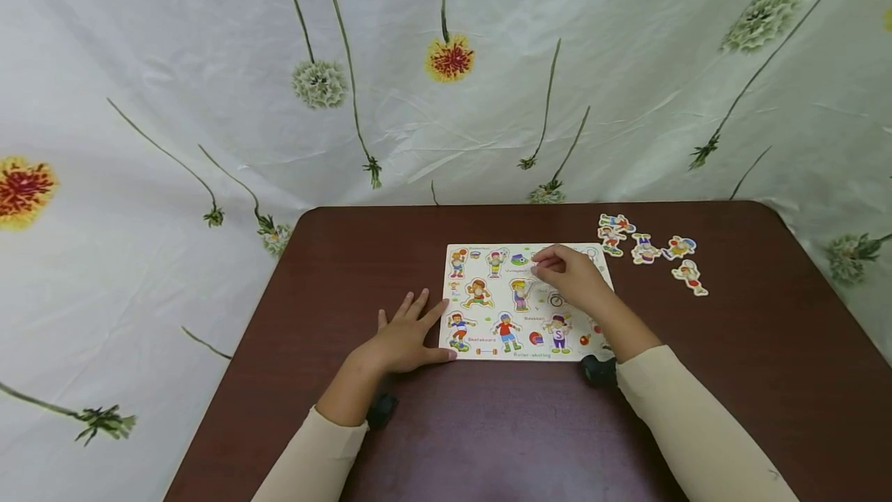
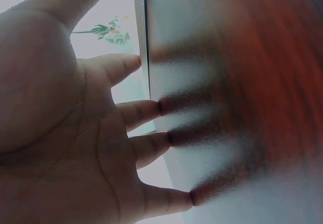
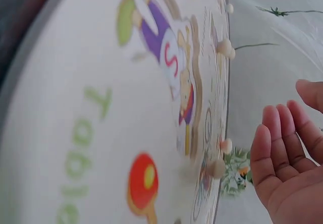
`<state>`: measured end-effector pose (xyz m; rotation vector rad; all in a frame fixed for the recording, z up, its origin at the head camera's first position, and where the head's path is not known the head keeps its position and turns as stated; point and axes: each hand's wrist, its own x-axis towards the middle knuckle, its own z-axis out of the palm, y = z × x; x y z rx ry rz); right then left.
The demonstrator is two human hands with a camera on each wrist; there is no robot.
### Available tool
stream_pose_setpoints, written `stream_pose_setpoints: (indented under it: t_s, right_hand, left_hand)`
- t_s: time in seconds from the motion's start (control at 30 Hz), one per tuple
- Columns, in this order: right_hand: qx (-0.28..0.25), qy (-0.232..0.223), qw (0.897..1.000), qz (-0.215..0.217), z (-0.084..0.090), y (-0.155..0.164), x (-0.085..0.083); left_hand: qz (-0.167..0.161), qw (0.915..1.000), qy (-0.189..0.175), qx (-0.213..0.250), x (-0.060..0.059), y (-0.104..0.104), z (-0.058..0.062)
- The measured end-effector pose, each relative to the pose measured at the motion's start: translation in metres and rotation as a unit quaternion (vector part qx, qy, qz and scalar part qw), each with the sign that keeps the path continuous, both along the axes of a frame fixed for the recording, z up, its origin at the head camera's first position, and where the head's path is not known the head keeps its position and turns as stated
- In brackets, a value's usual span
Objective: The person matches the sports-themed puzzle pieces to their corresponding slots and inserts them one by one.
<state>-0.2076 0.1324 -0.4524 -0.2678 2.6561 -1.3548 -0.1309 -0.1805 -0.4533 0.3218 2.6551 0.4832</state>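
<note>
A white picture puzzle board (image 1: 481, 358) with figures of children playing sports lies on the table. My left hand (image 1: 404, 341) is spread flat, thumb and index finger at the board's left edge; in the left wrist view its fingertips touch the dark tabletop (image 2: 262, 82). Over the board's upper right part hovers my right hand (image 1: 574, 277). In the right wrist view, the fingers of this hand (image 3: 292, 168) bend loosely, the thumb stands apart, and nothing shows between them. Small wooden knobs (image 3: 224, 47) stick up from the board's pieces. The hand hides part of the board.
Several loose figure pieces (image 1: 645, 249) lie on the brown table (image 1: 334, 269) beyond the board's upper right corner. Behind the far table edge hangs a white cloth (image 1: 390, 14) printed with flowers.
</note>
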Motion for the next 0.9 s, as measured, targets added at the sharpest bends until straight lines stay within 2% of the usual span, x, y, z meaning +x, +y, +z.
stream_pose_setpoints:
  t_s: [0.27, 0.63, 0.9]
  right_hand:
    - [-0.034, -0.003, 0.998, -0.043, 0.002, 0.022, -0.002]
    - [-0.018, 0.013, 0.998, -0.065, 0.005, 0.05, -0.003]
    - [-0.009, 0.04, 0.994, -0.106, 0.005, 0.077, -0.001]
  left_hand:
    - [0.003, 1.0, -0.004, 0.001, 0.0, 0.0, -0.001]
    - [0.006, 1.0, 0.0, -0.003, 0.0, 0.001, -0.001]
    - [0.003, 1.0, -0.001, -0.001, -0.001, 0.001, -0.002]
